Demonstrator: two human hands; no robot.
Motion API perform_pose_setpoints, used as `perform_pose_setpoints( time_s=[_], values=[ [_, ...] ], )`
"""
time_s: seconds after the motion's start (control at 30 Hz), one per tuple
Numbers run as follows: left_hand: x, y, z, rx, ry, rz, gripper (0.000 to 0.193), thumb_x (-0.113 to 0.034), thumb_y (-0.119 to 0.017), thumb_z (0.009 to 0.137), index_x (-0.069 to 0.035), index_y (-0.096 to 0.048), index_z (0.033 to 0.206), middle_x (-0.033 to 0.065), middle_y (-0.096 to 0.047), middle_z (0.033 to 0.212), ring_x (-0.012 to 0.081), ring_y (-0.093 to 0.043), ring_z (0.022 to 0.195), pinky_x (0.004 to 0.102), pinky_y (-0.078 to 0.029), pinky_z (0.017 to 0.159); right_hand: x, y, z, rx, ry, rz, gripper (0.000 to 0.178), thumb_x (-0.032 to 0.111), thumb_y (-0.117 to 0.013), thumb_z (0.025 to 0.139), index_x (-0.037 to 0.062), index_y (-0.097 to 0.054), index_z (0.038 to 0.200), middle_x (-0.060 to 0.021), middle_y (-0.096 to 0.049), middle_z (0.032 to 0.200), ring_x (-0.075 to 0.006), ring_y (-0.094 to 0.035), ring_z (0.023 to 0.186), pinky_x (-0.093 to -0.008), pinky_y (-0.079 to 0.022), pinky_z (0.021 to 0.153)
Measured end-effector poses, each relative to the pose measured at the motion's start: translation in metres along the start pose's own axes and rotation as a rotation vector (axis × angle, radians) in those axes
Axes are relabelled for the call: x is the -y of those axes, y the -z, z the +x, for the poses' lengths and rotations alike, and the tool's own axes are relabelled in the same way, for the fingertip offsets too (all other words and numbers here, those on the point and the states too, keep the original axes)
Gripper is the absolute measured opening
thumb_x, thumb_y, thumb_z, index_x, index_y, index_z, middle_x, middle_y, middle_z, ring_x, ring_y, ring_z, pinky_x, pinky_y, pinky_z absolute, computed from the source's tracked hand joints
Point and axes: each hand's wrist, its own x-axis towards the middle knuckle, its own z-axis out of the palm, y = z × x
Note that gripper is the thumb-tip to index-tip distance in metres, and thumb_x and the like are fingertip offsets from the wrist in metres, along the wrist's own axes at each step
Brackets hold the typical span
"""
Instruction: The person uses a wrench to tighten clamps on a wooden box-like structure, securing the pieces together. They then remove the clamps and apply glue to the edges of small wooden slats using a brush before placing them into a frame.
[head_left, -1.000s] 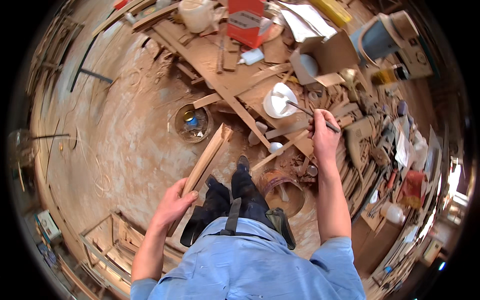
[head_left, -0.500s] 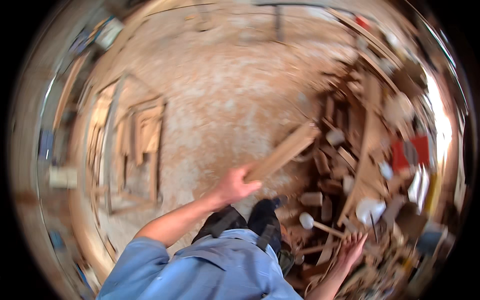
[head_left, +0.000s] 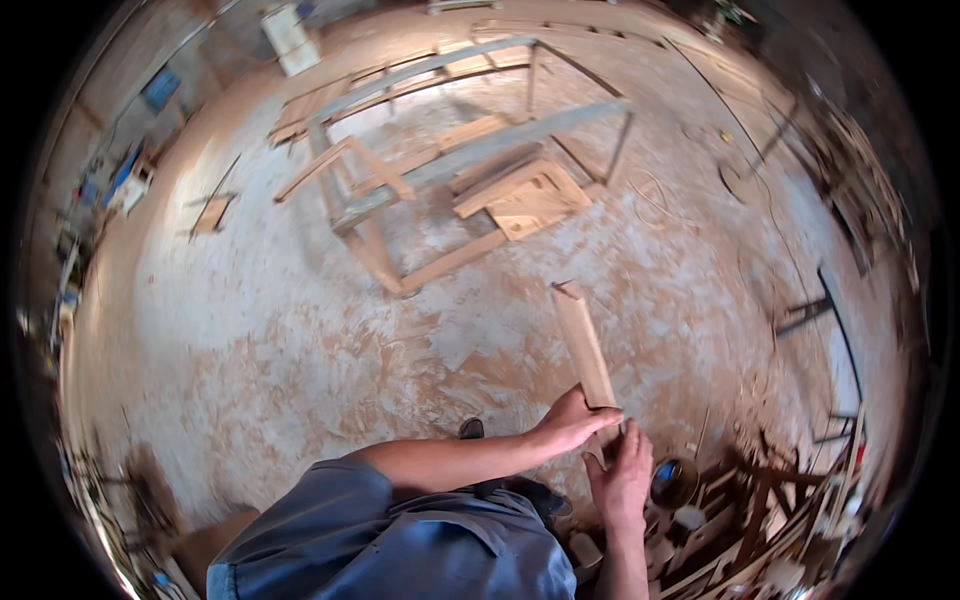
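Note:
A pale wooden bar (head_left: 582,345) with squared edges points up and away from me, its far end tilted slightly left. My left hand (head_left: 578,422) is closed around its lower part, the thumb lying across the wood. At the near end, my right hand (head_left: 622,482) has its fingers and thumb around the bar, just below the left hand. Both hands partly cover that end. Beneath the bar lies the dusty floor (head_left: 480,345).
Ahead stands a long frame (head_left: 575,118) with greyish rails, and a wooden panel (head_left: 540,205) lies within it. Wood scraps (head_left: 755,500) pile up at lower right, beside a round dark container (head_left: 674,482). A dark thin-legged stand (head_left: 845,335) is at the right.
My view has turned left, away from the scrap pile toward the long frame. My right hand, earlier away over the scraps, has come to the bar's near end. The left hand keeps its hold.

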Motion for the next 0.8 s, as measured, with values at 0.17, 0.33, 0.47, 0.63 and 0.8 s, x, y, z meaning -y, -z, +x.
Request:
perform_pose_setpoints(
  time_s=[0.17, 0.33, 0.47, 0.63, 0.8],
  values=[
    [-0.010, 0.133, -0.001, -0.228, -0.046, -0.168, 0.029, -0.016, -0.066, 0.089, 0.003, -0.054, 0.107, 0.0066, -0.063, 0.093, 0.0122, -0.061, 0.082, 0.0277, -0.051, 0.069, 0.096, -0.059, 0.087, 0.106, 0.229, 0.134, 0.055, 0.015, -0.070, 0.079, -0.0015, -0.046, 0.126, -0.0226, -0.059, 0.100, -0.0406, -0.060, 0.091, -0.0465, -0.050, 0.075],
    [-0.041, 0.246, -0.019, -0.416, -0.270, -0.021, 0.031, -0.012, -0.057, 0.095, -0.002, -0.046, 0.123, 0.0093, -0.061, 0.098, 0.0148, -0.063, 0.087, 0.0290, -0.053, 0.076, 0.164, -0.094, 0.196, 0.165, 0.255, 0.360, 0.043, 0.017, -0.068, 0.083, -0.0002, -0.049, 0.117, -0.0243, -0.062, 0.079, -0.0420, -0.063, 0.072, -0.0458, -0.051, 0.062],
    [-0.002, 0.341, -0.059, -0.682, -0.114, -0.299, 0.028, -0.007, -0.056, 0.094, -0.002, -0.049, 0.121, 0.0081, -0.062, 0.094, 0.0166, -0.064, 0.083, 0.0286, -0.055, 0.072, 0.205, -0.134, 0.315, 0.148, 0.332, 0.308, 0.033, 0.019, -0.066, 0.084, -0.0024, -0.055, 0.106, -0.0250, -0.063, 0.081, -0.0419, -0.063, 0.071, -0.0466, -0.051, 0.065],
    [0.076, 0.414, -0.133, -1.225, 0.182, -0.542, 0.035, -0.017, -0.057, 0.090, -0.002, -0.051, 0.121, 0.0087, -0.062, 0.088, 0.0187, -0.062, 0.070, 0.0330, -0.055, 0.063, 0.214, -0.242, 0.470, 0.048, 0.385, 0.248, 0.030, 0.018, -0.068, 0.078, -0.0036, -0.059, 0.096, -0.0286, -0.058, 0.095, -0.0452, -0.052, 0.100, -0.0506, -0.046, 0.086],
    [0.202, 0.415, -0.210, -1.380, 0.175, -0.133, 0.036, -0.028, -0.057, 0.089, -0.002, -0.054, 0.114, 0.0093, -0.060, 0.082, 0.0195, -0.060, 0.063, 0.0321, -0.052, 0.057, 0.243, -0.334, 0.559, 0.066, 0.329, 0.060, 0.034, 0.024, -0.069, 0.078, -0.0026, -0.060, 0.098, -0.0301, -0.052, 0.104, -0.0462, -0.052, 0.098, -0.0513, -0.045, 0.087]
  ],
)
